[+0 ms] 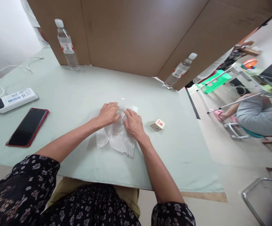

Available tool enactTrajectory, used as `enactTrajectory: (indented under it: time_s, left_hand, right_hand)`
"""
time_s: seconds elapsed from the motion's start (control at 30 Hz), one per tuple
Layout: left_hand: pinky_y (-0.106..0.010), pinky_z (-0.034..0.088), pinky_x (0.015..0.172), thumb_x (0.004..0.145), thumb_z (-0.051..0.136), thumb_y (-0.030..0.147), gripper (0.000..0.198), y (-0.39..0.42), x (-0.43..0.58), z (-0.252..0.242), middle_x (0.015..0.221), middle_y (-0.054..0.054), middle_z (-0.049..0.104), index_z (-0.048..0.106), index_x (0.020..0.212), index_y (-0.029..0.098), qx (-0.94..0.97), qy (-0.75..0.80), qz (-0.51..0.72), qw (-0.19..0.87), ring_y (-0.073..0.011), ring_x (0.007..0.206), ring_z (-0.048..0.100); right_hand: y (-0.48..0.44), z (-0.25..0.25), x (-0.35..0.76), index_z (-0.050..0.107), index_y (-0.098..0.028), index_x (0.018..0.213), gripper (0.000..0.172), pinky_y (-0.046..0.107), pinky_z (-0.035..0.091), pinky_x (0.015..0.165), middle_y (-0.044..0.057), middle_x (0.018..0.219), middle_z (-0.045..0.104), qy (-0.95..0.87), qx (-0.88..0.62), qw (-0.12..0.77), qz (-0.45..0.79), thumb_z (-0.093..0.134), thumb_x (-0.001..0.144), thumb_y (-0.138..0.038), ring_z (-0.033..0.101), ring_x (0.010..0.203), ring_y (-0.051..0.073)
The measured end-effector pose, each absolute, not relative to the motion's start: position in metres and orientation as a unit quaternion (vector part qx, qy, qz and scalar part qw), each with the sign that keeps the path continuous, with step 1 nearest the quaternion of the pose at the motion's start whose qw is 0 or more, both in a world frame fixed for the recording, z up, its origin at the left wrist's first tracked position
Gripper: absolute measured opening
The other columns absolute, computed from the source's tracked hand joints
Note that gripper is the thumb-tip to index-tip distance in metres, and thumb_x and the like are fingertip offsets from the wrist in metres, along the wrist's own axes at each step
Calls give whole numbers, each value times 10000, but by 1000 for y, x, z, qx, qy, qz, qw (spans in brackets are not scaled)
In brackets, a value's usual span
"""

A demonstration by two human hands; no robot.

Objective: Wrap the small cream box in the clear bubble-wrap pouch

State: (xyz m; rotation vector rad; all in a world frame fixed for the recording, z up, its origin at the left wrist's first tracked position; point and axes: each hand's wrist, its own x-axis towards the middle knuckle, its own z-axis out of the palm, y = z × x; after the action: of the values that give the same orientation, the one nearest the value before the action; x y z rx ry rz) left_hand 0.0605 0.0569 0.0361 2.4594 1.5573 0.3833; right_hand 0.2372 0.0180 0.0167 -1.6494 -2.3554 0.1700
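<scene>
Table: pale green, flat table (74, 94), nearest edge just in front of the person's lap.
Wrap: crumpled sheet of clear bubble wrap (117, 139) lies on the table at the middle, under both hands.
Right hand: right hand (134, 124) rests palm down on the right part of the bubble wrap, fingers stretched, closed round nothing.
Left hand: left hand (107, 114) sits on the wrap's far left edge, fingers curled down; whether they pinch the sheet cannot be told.
Box: small tan cardboard box (158, 125) with a red mark, just right of the right hand, apart from it.
Phone: red-edged black phone (27, 126), flat, well left.
Strip: white oblong power strip (15, 99) beyond the phone.
Bottles: clear plastic water bottle (66, 44) far left; a second clear bottle (179, 70) far right, both standing.
Wall: brown cardboard wall (136, 34) behind them.
</scene>
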Motion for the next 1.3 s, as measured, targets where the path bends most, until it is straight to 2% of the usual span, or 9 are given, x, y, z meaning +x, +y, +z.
enactTrajectory:
  time_s: [0.17, 0.27, 0.5, 0.6, 0.73, 0.87, 1.0, 1.17, 1.3]
  left_hand:
    - [-400, 528, 1031, 886, 498, 243, 371, 81, 46, 25, 1204, -77, 753, 732, 1169, 190, 761, 576, 237, 184, -254, 1137, 682]
    - [-356, 563, 924, 848, 507, 281, 401, 92, 24, 24, 1113, -57, 772, 733, 1158, 167, 712, 624, 217, 237, -239, 1006, 706]
    - [-549, 398, 1138, 842, 583, 304, 454, 54, 19, 35, 1420, -138, 608, 653, 1275, 188, 790, 561, 234, 79, -348, 1360, 502]
    - [-540, 360, 1175, 879, 600, 335, 411, 25, 30, 37, 1469, -132, 570, 659, 1266, 210, 873, 449, 157, 110, -347, 1431, 443]
    - [-535, 351, 1189, 839, 678, 468, 663, 3, 24, 24, 1564, -181, 461, 541, 1417, 173, 890, 423, 52, 161, -377, 1458, 412]
    - [-534, 263, 1247, 851, 654, 574, 809, -8, 6, 7, 1625, -182, 379, 440, 1508, 153, 879, 433, 72, 185, -373, 1527, 306]
    - [-545, 250, 1250, 818, 684, 578, 850, -10, 0, 0, 1607, -169, 415, 431, 1520, 171, 875, 426, 115, 199, -371, 1519, 325]
    - [-546, 326, 1212, 843, 648, 514, 716, -6, -3, -3, 1525, -177, 519, 520, 1454, 164, 861, 422, 193, 210, -361, 1452, 437]
    - [-540, 345, 1198, 859, 628, 442, 540, -8, -7, -7, 1491, -172, 549, 637, 1326, 172, 849, 426, 244, 198, -349, 1451, 437]
  right_hand:
    - [42, -2, 234, 515, -160, 1443, 472, 505, 381, 1119, 149, 1561, 495, -801, -583, 121, 63, 448, 1023, -364, 421, 1443, 323]
    - [43, -6, 238, 517, -172, 1446, 469, 493, 363, 1136, 137, 1563, 497, -804, -576, 128, 74, 441, 1028, -369, 415, 1455, 309]
    - [41, -7, 240, 529, -162, 1439, 478, 483, 348, 1140, 142, 1559, 500, -802, -577, 137, 74, 437, 1027, -385, 415, 1450, 313]
    - [41, -8, 239, 523, -169, 1445, 482, 468, 344, 1140, 144, 1562, 494, -802, -578, 134, 68, 425, 1031, -395, 408, 1457, 304]
    - [41, -9, 239, 524, -169, 1444, 482, 475, 346, 1142, 153, 1554, 500, -801, -578, 144, 68, 405, 1035, -395, 425, 1446, 301]
    - [43, -13, 240, 547, -165, 1419, 468, 475, 355, 1138, 154, 1533, 522, -800, -574, 162, 70, 423, 1027, -390, 454, 1420, 299]
    - [46, -16, 239, 603, -173, 1340, 400, 470, 378, 1129, 150, 1494, 565, -787, -576, 207, 74, 448, 1012, -341, 495, 1390, 286]
    - [43, -4, 261, 674, -252, 1178, 289, 519, 360, 1150, 93, 1395, 642, -759, -571, 309, 43, 465, 986, -303, 518, 1362, 287]
    - [19, 8, 320, 592, -259, 1309, 426, 582, 366, 1141, 110, 1476, 559, -699, -639, 319, 17, 562, 914, -415, 474, 1391, 328]
